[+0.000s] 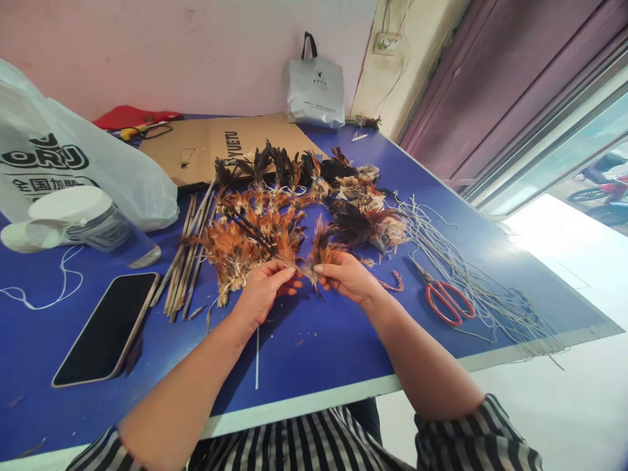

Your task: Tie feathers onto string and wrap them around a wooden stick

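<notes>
Over the blue table (338, 343) — left fingers (280, 277) pinching a dark stem (265, 243), right fingers (328, 269) pinching brown feathers (323, 244)

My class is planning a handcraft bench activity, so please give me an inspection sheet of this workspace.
Surface: blue tabletop, pale-edged, with small scraps.
Job's things: brown and black feathers, thin sticks, pale strings, red-handled scissors.
Clutter: smartphone, clear plastic container, white plastic bag, silver-grey carrier bag, cardboard.
Hands: left hand pinches a slender dark piece, make unclear; right hand pinches a brown feather tuft.
Cables: thin wires at the wall socket; white cord beyond the smartphone, string or cable unclear.
Surroundings: pink wall, purple door panel, bright opening at right.
</notes>
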`<state>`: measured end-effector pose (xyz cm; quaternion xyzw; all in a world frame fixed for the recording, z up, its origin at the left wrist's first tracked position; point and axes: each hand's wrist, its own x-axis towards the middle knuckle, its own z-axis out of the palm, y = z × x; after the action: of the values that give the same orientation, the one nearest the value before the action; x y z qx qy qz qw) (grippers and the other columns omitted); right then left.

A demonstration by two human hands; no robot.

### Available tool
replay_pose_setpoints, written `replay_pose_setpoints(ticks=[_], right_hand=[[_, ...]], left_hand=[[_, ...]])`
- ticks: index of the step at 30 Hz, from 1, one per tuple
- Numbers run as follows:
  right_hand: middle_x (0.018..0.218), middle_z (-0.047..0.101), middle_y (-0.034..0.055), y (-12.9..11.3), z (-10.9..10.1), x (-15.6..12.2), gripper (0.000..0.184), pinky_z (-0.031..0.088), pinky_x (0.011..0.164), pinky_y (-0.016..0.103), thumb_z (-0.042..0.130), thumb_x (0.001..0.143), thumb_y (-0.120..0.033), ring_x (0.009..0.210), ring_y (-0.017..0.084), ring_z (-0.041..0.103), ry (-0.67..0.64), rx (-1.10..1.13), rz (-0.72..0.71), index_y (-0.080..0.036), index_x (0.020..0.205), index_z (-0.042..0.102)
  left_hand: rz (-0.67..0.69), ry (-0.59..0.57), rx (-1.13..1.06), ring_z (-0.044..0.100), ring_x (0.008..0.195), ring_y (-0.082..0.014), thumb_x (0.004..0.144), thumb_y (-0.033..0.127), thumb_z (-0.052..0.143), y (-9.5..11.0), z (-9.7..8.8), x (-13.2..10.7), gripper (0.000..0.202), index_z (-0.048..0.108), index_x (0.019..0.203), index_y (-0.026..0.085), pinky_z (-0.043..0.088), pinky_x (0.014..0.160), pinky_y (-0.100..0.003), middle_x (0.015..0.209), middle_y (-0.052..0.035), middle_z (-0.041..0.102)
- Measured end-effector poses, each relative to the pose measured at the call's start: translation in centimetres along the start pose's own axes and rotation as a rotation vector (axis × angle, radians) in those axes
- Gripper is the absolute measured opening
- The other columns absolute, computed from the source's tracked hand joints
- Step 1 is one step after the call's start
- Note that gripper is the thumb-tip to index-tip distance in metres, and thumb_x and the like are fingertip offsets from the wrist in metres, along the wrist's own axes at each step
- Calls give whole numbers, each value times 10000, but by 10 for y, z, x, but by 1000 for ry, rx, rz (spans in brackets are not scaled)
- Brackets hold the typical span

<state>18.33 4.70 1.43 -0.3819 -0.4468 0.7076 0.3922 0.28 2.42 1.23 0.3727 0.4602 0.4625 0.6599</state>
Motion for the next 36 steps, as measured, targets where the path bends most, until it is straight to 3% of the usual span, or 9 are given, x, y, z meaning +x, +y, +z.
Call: replay_pose_setpoints(ticks=[4, 7, 11, 17, 23, 29, 36], right_hand=[[607, 555, -37, -1, -3, 1, 283, 404, 413, 174, 747, 610, -277, 472, 53, 485, 83, 25, -72, -135, 801, 594], [553, 535, -47, 1, 0, 0, 253, 399, 408, 177, 735, 624, -286, 456, 56, 469, 62, -43, -94, -135, 763, 588], [553, 554, -35, 2, 5, -2, 229, 408, 411, 186, 720, 636, -280, 456, 65, 477, 25, -114, -97, -135, 733, 572], [553, 551, -30, 3, 6, -2, 188, 410, 428, 187, 683, 676, -270, 456, 63, 482, -14, -201, -93, -125, 726, 575], [585, 561, -20, 2, 8, -3, 217, 427, 439, 193, 680, 672, -275, 475, 67, 487, -18, -201, -92, -114, 789, 593], [542, 543, -31, 3, 8, -2, 205, 435, 435, 197, 691, 660, -285, 454, 67, 484, 31, -195, -108, -125, 709, 572], [594, 573, -5, 4, 8, -1, 205, 443, 441, 203, 680, 668, -291, 480, 71, 487, 18, -226, -121, -114, 725, 592]], left_hand=[[-62, -107, 80, 652, 654, -142, 623, 314, 736, -2, 2, -2, 255, 609, 719, 116, 484, 545, -211, 778, -59, 689], [-105, -151, 106, 658, 656, -151, 605, 310, 752, -7, 5, -2, 266, 580, 662, 115, 472, 527, -197, 723, -60, 687], [-94, -158, 109, 639, 581, -126, 609, 291, 746, -10, 5, -2, 252, 556, 628, 126, 464, 517, -190, 600, -27, 661], [-60, -163, 144, 617, 527, -119, 592, 305, 751, -8, 7, -2, 275, 542, 631, 130, 461, 500, -201, 573, -31, 657], [38, -179, 97, 613, 527, -121, 584, 294, 757, -13, 6, 1, 385, 602, 906, 150, 478, 520, -218, 577, 18, 648], [21, -104, 142, 612, 549, -126, 584, 316, 753, -14, 6, 1, 268, 644, 751, 137, 493, 536, -237, 621, -2, 660], [8, -92, 183, 612, 543, -114, 607, 344, 743, -12, 7, -1, 252, 650, 723, 139, 479, 516, -206, 608, -11, 658]])
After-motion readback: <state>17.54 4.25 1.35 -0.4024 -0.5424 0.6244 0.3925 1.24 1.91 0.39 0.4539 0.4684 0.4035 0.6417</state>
